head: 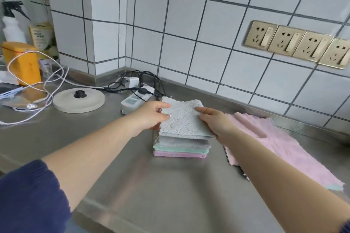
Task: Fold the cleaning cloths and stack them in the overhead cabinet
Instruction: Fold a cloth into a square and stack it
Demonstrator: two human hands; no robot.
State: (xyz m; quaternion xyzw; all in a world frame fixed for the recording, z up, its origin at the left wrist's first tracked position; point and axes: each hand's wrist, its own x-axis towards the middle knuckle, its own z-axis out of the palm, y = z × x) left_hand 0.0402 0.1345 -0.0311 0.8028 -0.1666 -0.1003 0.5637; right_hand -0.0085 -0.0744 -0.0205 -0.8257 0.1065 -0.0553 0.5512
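Observation:
A folded grey cloth (182, 119) with a diamond pattern lies on top of a stack of folded cloths (180, 147) in grey, mint and pink on the steel counter (151, 185). My left hand (151, 115) grips the grey cloth's left edge. Gripping its right edge is my right hand (216, 121). To the right of the stack, unfolded pink cloths (274, 145) lie spread flat, with a mint edge showing at the far right. No overhead cabinet is in view.
A round kettle base (78, 100) sits left of the stack, a power strip (135, 100) with plugs and black cables behind it. White cable loops, an orange box (22, 62) and a spray bottle (13, 22) crowd the far left. Wall sockets (297, 45) line the tiled wall.

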